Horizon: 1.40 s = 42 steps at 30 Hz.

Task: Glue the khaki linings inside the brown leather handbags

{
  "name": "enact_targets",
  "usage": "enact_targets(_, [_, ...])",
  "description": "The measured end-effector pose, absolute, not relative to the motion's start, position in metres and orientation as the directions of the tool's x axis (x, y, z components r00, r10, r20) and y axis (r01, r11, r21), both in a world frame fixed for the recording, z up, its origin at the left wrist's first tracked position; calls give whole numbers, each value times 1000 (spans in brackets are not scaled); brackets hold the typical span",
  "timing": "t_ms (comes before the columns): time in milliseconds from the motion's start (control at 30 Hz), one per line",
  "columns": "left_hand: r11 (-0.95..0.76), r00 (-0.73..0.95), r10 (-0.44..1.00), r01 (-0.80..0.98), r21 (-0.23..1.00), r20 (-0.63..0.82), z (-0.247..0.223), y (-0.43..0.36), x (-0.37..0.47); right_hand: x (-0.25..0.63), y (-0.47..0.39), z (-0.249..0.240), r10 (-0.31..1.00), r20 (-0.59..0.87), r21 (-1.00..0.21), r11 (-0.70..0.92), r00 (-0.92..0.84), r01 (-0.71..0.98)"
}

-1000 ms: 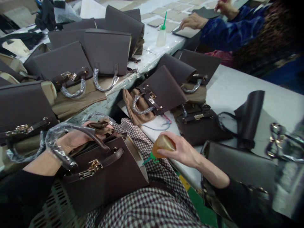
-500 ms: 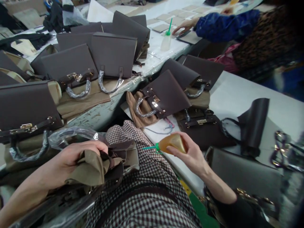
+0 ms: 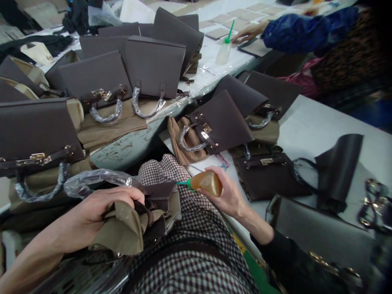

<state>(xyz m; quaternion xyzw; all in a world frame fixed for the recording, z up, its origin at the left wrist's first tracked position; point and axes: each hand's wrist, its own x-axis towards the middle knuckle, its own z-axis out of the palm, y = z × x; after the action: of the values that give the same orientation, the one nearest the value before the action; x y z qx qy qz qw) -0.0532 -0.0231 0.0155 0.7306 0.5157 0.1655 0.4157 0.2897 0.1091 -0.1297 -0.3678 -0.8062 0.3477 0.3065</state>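
Note:
My right hand (image 3: 228,194) is wrapped round a glue bottle (image 3: 208,182) of amber liquid with a thin green nozzle. The nozzle points left, its tip at the edge of a brown handbag (image 3: 159,195) on my lap; whether they touch I cannot tell. My left hand (image 3: 107,210) grips this bag by its bunched olive-brown lining (image 3: 121,230). A plastic-wrapped handle (image 3: 98,179) arches beyond the left hand. Much of the bag is hidden under that hand and the cloth.
Several brown handbags (image 3: 154,65) with plastic-wrapped handles stand on the left table. Others, such as one handbag (image 3: 222,122), lie on the white table (image 3: 294,122) at right. Another glue bottle (image 3: 223,53) stands near a co-worker's hand (image 3: 249,32). Scissors (image 3: 372,200) lie far right.
My right hand has brought the glue bottle left, so its nozzle is now at the edge of the bag. My left hand keeps its grip on the lining. The view has shifted slightly.

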Motion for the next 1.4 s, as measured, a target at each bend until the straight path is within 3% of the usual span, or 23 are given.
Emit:
enact_targets(100, [-142, 433, 885, 603, 785, -172, 15, -23, -52, 288, 108, -129, 762, 238, -768, 527, -602, 365])
enact_targets(333, [-181, 454, 883, 563, 806, -119, 15, -22, -44, 286, 112, -121, 822, 44, -815, 358, -567, 456])
enact_targets(600, [-199, 465, 878, 571, 797, -114, 16, -27, -44, 287, 106, -127, 855, 14, -843, 289, -518, 454])
enact_targets(933, [-223, 457, 885, 582, 782, -88, 14, -37, -41, 295, 106, -116, 780, -68, -854, 277, -622, 440])
enact_targets(1200, [-212, 426, 901, 590, 779, -78, 10, -54, -36, 292, 94, -127, 851, -6, -855, 269, -525, 444])
enact_targets(1400, [-179, 439, 890, 582, 793, -121, 5, -77, -32, 296, 86, -107, 825, -121, -858, 192, -552, 476])
